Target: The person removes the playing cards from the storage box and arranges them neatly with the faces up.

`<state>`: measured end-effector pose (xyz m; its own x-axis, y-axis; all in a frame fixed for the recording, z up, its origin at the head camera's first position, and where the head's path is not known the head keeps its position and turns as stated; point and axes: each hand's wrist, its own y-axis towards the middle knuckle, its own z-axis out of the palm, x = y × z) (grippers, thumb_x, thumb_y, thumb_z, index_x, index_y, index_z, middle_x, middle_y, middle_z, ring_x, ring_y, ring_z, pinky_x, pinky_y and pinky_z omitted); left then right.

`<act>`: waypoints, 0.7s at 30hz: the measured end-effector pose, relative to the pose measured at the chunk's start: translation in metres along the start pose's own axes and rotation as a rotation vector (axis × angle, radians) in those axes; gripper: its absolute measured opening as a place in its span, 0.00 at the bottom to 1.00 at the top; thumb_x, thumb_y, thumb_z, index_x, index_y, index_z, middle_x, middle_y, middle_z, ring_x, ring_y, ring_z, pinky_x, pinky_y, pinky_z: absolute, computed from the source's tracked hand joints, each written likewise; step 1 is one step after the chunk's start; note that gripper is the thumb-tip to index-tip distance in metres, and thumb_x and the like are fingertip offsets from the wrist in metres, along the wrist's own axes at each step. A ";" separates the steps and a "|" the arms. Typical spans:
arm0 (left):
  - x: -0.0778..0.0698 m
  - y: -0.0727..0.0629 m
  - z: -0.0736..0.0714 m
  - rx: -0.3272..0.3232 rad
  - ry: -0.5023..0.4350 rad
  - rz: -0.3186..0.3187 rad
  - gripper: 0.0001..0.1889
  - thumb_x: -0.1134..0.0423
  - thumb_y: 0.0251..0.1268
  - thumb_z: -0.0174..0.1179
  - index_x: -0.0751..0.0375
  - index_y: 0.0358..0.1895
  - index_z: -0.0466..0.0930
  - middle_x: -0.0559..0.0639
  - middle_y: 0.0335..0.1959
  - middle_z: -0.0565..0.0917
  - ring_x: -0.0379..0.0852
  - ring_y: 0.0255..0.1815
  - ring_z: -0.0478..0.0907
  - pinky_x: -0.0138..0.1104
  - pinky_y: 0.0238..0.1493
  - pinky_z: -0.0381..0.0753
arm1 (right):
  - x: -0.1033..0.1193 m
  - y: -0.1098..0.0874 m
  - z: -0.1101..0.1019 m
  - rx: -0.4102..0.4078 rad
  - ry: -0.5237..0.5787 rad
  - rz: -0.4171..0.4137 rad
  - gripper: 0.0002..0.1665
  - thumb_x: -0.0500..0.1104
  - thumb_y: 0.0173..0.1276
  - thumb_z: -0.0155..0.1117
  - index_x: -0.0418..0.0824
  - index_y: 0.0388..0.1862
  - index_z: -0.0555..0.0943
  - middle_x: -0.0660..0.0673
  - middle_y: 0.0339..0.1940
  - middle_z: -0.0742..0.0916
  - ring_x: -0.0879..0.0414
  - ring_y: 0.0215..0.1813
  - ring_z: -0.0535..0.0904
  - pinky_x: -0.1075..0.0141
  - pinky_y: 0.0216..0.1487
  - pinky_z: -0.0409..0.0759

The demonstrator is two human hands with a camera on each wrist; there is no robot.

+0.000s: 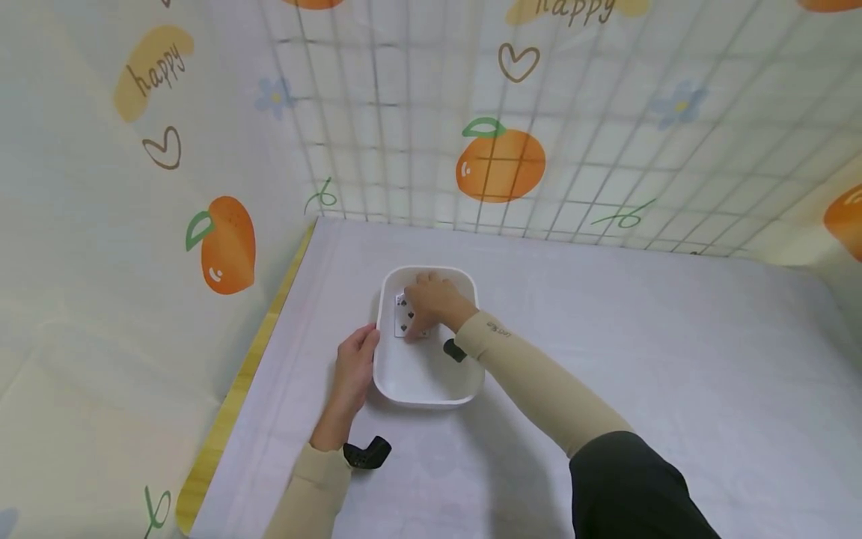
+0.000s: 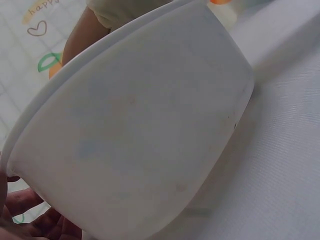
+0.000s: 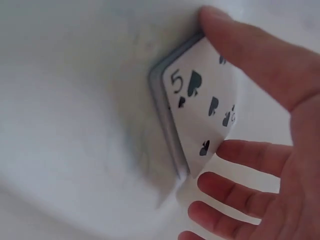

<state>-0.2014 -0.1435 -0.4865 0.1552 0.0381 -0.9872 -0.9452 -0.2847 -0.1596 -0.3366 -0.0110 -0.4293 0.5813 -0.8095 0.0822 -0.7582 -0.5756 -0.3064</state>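
Observation:
A white plastic basin (image 1: 429, 374) stands on the table, and my left hand (image 1: 354, 367) grips its left rim. In the left wrist view the basin's outer wall (image 2: 135, 125) fills most of the picture, with fingers curled at its edge. Inside the basin lies a small stack of playing cards (image 3: 200, 100), the five of spades face up on top. My right hand (image 1: 434, 299) reaches in from the right and holds the stack between thumb (image 3: 225, 35) and index finger, at opposite edges. The other fingers are spread beside it. In the head view this hand covers the cards' right part.
A white cloth (image 1: 640, 389) covers the table, with a yellow edge (image 1: 236, 389) along the left. Behind stands a wire grid (image 1: 404, 135) with a printed curtain over it. A black wrist device (image 1: 367, 453) sits by the left cuff.

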 end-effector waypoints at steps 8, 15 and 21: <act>-0.001 -0.002 0.003 0.012 0.003 0.013 0.21 0.58 0.77 0.51 0.67 0.65 0.74 0.61 0.60 0.79 0.55 0.60 0.77 0.46 0.61 0.76 | -0.001 -0.005 -0.005 -0.014 -0.034 -0.008 0.48 0.65 0.45 0.80 0.42 0.60 0.77 0.43 0.51 0.77 0.49 0.52 0.71 0.54 0.56 0.74; 0.000 -0.001 0.002 0.013 0.000 0.005 0.21 0.59 0.77 0.50 0.67 0.65 0.74 0.61 0.61 0.78 0.55 0.62 0.76 0.47 0.62 0.75 | -0.002 -0.014 -0.016 -0.038 -0.083 -0.038 0.48 0.66 0.42 0.81 0.40 0.56 0.78 0.43 0.48 0.78 0.49 0.49 0.71 0.56 0.50 0.76; -0.001 0.000 0.001 0.006 0.001 -0.014 0.21 0.59 0.77 0.50 0.67 0.65 0.74 0.62 0.62 0.78 0.56 0.63 0.75 0.47 0.63 0.74 | -0.003 -0.019 -0.021 -0.048 -0.107 -0.020 0.46 0.64 0.40 0.82 0.41 0.54 0.78 0.45 0.44 0.76 0.50 0.47 0.70 0.57 0.47 0.76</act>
<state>-0.2017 -0.1425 -0.4854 0.1690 0.0408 -0.9848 -0.9447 -0.2783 -0.1737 -0.3297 0.0001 -0.4035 0.6231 -0.7820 -0.0149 -0.7576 -0.5987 -0.2600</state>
